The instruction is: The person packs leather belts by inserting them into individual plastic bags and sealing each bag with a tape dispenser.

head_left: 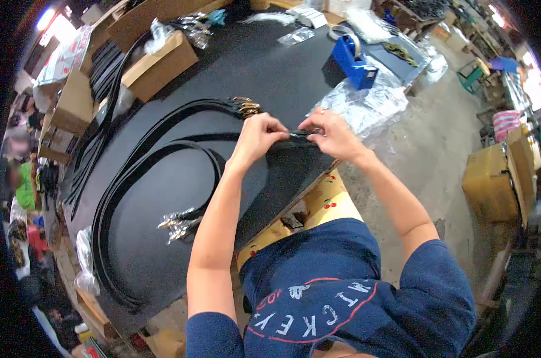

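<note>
Both my hands are raised over the table's near right edge, close together with fingers pinched. My left hand (pixel 261 136) and my right hand (pixel 330 133) hold the end of a dark strap bundle (pixel 298 136) between them. Just behind my left hand lie gold-coloured metal clips (pixel 245 107) at the end of long black straps (pixel 163 122). The straps curve round the left side of the black table (pixel 157 221). Clips in clear plastic (pixel 180 225) lie left of my left forearm.
A blue tape dispenser (pixel 355 61) and clear plastic bags (pixel 366 107) sit at the right. Cardboard boxes (pixel 159 67) with more black straps stand at the back left. A large carton (pixel 491 182) and a green stool (pixel 474 77) are on the floor.
</note>
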A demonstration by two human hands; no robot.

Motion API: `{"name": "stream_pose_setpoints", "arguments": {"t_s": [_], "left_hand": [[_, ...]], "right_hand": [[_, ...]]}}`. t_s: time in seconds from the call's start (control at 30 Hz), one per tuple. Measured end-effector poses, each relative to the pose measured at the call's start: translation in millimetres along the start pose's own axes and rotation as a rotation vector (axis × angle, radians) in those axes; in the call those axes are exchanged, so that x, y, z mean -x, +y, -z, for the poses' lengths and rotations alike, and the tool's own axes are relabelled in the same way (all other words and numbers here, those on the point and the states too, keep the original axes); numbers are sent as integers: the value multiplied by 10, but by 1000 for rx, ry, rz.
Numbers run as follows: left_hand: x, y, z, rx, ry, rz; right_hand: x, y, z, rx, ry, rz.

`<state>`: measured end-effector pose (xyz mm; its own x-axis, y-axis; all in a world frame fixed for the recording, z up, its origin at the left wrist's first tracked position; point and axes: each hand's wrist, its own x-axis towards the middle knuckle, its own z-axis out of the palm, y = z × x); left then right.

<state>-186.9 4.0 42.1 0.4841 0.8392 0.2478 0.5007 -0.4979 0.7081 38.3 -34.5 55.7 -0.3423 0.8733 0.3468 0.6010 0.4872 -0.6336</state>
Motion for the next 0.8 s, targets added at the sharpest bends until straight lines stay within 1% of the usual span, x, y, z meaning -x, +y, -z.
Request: {"name": "stream_pose_setpoints", "arguments": {"t_s": [0.07, 0.1, 0.13, 0.17, 0.2, 0.23, 0.27, 0.3, 0.33, 0.4, 0.43, 0.47, 0.53, 0.6, 0.63, 0.7, 0.8], "left_hand": [[65, 46, -52, 23, 129, -21], [86, 42, -92, 27, 201, -50], [107, 59, -120, 30, 202, -55], [133, 80, -153, 41, 242, -12], [154, 101, -182, 51, 283, 32], [166, 133, -203, 55, 308, 49], [181, 142, -225, 59, 309, 47], [187, 148, -249, 57, 346, 37], [184, 147, -268, 53, 383, 27], [193, 113, -279, 48, 386, 29], [203, 110, -273, 20, 376, 17], [204, 102, -262, -8, 366, 6], [205, 74, -240, -13, 386, -4], [235, 64, -230, -20, 422, -21], [239, 71, -221, 45, 426, 36], [245, 96, -165, 69, 434, 35], [260, 131, -88, 97, 438, 35]], "right_hand": [[-45, -21, 143, -122, 27, 101], [-96, 22, 297, -106, 103, 115], [-173, 151, 464, -66, 189, 50], [-263, 318, 649, -28, 272, -15], [-347, 511, 836, 38, 388, -133], [-417, 705, 1063, 168, 467, -139], [-474, 988, 1227, 88, 509, -226], [-516, 1345, 1361, 109, 507, -179], [-547, 1372, 1465, 114, 507, -178], [-598, 1434, 1607, 61, 177, -655], [-630, 1481, 1570, -66, 154, -705], [-645, 1521, 1576, -67, 154, -704], [-664, 1560, 1566, -256, 79, -755], [-702, 1583, 1601, -318, 41, -762], [-722, 1584, 1605, -347, 73, -794], [-738, 1569, 1618, -375, 104, -826], [-707, 1543, 1619, -509, 123, -845]]}}
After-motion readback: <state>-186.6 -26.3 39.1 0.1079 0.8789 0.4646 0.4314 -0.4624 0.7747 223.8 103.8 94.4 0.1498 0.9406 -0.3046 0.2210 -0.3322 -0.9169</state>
